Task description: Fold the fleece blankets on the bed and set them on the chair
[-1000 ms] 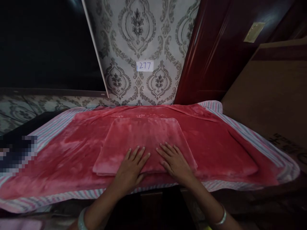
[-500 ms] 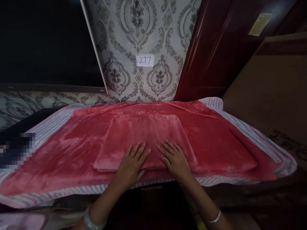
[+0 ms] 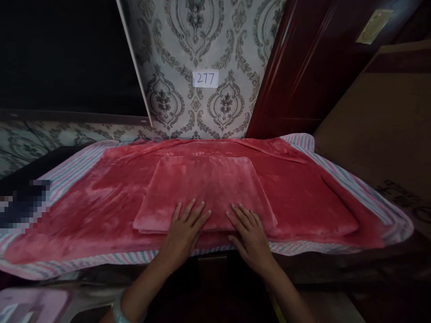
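A folded red plush cloth lies on a larger red plush blanket, which is spread over a striped pink-and-blue sheet. My left hand rests flat on the folded cloth's near edge, fingers stretched out and slightly apart. My right hand lies flat beside it on the same edge, fingers also spread. Neither hand grips anything. A pale bangle shows on my left wrist at the bottom of the view.
Behind the covered surface stands a wall with grey damask wallpaper and a small label reading 277. A dark red door is at the right, a brown cardboard box further right, a dark opening at the left.
The view has shifted slightly, so the cloth sits a little higher in the frame. Both hands have slid back a little toward the near edge and stay flat on the folded cloth.
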A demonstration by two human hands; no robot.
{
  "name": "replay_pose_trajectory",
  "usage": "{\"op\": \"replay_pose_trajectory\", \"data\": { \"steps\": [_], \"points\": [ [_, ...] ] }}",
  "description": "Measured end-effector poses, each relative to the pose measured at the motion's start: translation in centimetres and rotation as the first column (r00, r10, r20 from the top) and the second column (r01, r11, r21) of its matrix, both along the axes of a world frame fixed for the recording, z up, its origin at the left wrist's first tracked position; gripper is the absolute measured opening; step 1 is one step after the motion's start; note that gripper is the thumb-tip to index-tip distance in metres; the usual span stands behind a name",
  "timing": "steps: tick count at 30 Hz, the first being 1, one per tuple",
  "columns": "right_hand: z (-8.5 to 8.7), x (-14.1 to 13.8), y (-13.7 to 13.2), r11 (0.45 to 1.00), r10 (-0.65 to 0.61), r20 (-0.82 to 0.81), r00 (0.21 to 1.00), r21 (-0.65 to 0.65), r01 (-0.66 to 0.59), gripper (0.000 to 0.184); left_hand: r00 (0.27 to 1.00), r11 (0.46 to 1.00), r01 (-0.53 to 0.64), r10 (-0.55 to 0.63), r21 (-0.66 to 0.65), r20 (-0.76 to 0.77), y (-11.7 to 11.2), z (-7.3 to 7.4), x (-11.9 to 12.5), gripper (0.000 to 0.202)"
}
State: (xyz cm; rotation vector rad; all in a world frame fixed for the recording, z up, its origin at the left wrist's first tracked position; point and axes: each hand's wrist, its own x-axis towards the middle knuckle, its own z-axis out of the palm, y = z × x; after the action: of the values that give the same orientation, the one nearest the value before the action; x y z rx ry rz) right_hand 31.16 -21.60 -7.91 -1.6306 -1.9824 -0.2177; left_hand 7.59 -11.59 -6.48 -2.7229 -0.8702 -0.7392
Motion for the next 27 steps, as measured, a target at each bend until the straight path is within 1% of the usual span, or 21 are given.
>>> {"op": "replay_pose_trajectory", "data": {
  "steps": [3, 4, 6, 8, 11, 13, 15, 17, 19, 21, 23, 24, 25, 27],
  "points": [
    [1.9, 0.2, 0.6, 1.000, 0.025, -0.089, 0.996, -0.006, -0.026, 0.045, 1.000, 0.998, -0.008, 0.006, -0.067, -0.023, -1.2, 1.3, 1.3, 0.056],
    [2.5, 0.2, 0.9, 1.000, 0.022, -0.109, 0.994, 0.007, -0.022, 0.044, 0.999, 0.997, -0.002, 0.000, -0.074, -0.032, -1.7, 1.4, 1.9, 0.058],
    [3.0, 0.1, 1.5, 1.000, -0.006, -0.106, 0.994, 0.026, 0.009, 0.045, 0.998, 0.998, 0.002, -0.005, -0.055, -0.055, -2.6, 0.8, 3.1, 0.062],
    [2.6, -0.2, 2.1, 0.999, -0.044, -0.048, 0.998, 0.024, 0.045, 0.045, 0.997, 1.000, -0.023, 0.023, 0.001, -0.068, -3.2, -0.6, 4.1, 0.062],
    [0.8, -0.6, 2.4, 0.996, -0.079, 0.045, 0.996, 0.033, 0.077, 0.044, 0.994, 0.995, -0.069, 0.074, 0.068, -0.080, -3.4, -2.8, 4.6, 0.061],
    [-0.3, -0.7, 2.4, 0.995, -0.085, 0.071, 0.994, 0.065, 0.080, 0.046, 0.993, 0.994, -0.072, 0.078, 0.079, -0.084, -3.3, -3.6, 4.6, 0.063],
    [-1.1, -0.8, 2.3, 0.992, -0.091, 0.069, 0.993, 0.096, 0.084, 0.047, 0.995, 0.995, -0.069, 0.074, 0.071, -0.070, -3.4, -3.6, 4.5, 0.065],
    [-1.3, -0.8, 2.2, 0.990, -0.093, 0.056, 0.994, 0.107, 0.086, 0.046, 0.997, 0.998, -0.058, 0.059, 0.030, -0.048, -3.7, -3.0, 4.3, 0.066],
    [-0.9, -0.5, 2.0, 0.994, -0.074, 0.045, 0.996, 0.084, 0.070, 0.046, 0.999, 0.998, -0.011, 0.009, -0.059, -0.041, -4.0, -1.6, 3.8, 0.069],
    [0.2, 0.1, 2.0, 0.999, -0.024, 0.030, 0.999, 0.029, 0.023, 0.044, 0.995, 0.982, 0.084, -0.091, -0.167, -0.037, -3.7, 0.4, 2.8, 0.068],
    [2.0, 1.1, 2.4, 0.999, 0.020, 0.008, 1.000, -0.031, -0.020, 0.042, 0.987, 0.961, 0.154, -0.159, -0.230, -0.002, -2.5, 2.7, 1.2, 0.059],
    [3.0, 1.7, 2.9, 0.998, 0.024, 0.004, 1.000, -0.050, -0.024, 0.041, 0.990, 0.962, 0.144, -0.141, -0.233, 0.028, -1.5, 3.9, 0.3, 0.053],
    [3.9, 2.4, 3.6, 0.998, 0.012, 0.010, 1.000, -0.062, -0.011, 0.041, 0.995, 0.971, 0.096, -0.086, -0.217, 0.054, -0.3, 5.0, -0.7, 0.049],
    [5.5, 3.7, 5.4, 0.996, -0.059, 0.045, 0.997, -0.067, 0.062, 0.044, 0.993, 0.982, -0.083, 0.095, -0.167, 0.065, 2.3, 6.5, -2.6, 0.050]
  ]
}}
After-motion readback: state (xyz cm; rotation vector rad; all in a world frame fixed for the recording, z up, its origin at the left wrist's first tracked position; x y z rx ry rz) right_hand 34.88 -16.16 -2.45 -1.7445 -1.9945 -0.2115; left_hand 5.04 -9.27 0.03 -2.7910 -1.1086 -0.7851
